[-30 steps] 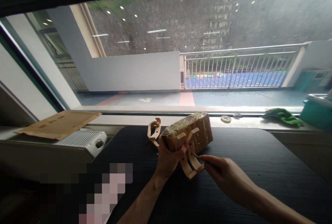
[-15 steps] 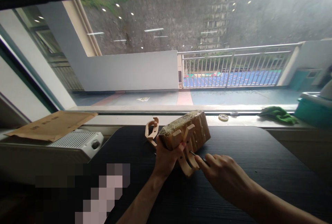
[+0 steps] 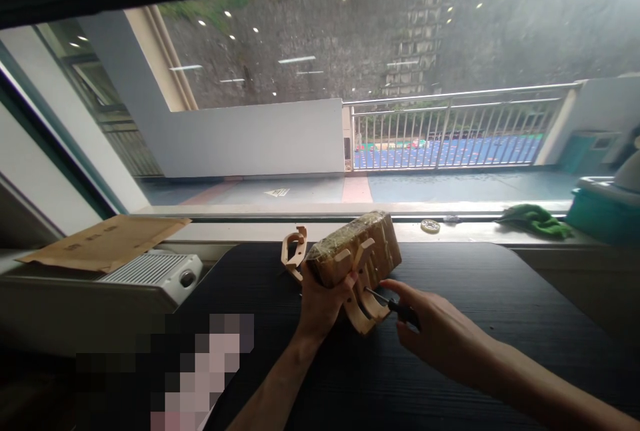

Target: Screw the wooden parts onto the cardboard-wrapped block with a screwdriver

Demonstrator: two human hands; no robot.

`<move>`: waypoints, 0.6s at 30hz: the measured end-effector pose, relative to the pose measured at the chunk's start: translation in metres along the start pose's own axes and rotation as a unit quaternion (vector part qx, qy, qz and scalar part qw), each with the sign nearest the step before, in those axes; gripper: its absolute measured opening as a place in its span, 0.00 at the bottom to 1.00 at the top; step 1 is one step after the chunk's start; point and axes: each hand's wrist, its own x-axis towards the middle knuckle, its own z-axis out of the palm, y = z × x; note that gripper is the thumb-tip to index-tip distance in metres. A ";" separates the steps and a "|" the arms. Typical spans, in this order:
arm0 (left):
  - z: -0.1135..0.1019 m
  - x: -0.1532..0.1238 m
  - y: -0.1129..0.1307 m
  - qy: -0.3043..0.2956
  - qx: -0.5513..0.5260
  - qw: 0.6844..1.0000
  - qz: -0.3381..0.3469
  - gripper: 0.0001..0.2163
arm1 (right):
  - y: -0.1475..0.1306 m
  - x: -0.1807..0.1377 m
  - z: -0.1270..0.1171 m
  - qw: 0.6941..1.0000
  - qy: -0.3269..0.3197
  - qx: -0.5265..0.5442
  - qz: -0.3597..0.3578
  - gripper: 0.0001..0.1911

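My left hand (image 3: pixel 320 304) grips a bundle of wooden parts (image 3: pixel 357 251) wrapped in clear film, held tilted above the dark table (image 3: pixel 450 284). A curved wooden hook piece (image 3: pixel 365 308) sticks down from the bundle's near side. My right hand (image 3: pixel 440 338) is closed around a small dark-handled screwdriver (image 3: pixel 395 306), with its thin metal tip touching the hook piece. A loose wooden hook (image 3: pixel 294 252) stands on the table just left of the bundle.
A white heater (image 3: pixel 155 271) with a flat cardboard sheet (image 3: pixel 103 241) on it stands at the left. On the window sill lie a tape roll (image 3: pixel 430 225), a green cloth (image 3: pixel 535 219) and a teal box (image 3: pixel 603 208). A blurred patch covers the lower left.
My right hand has shifted slightly right and the screwdriver handle now shows more; its tip stays at the hook piece. The left hand and bundle have barely moved.
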 end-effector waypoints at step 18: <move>-0.001 0.001 -0.004 -0.002 0.004 1.000 -0.010 0.27 | 0.005 0.009 0.014 0.959 -0.033 0.235 0.157 0.19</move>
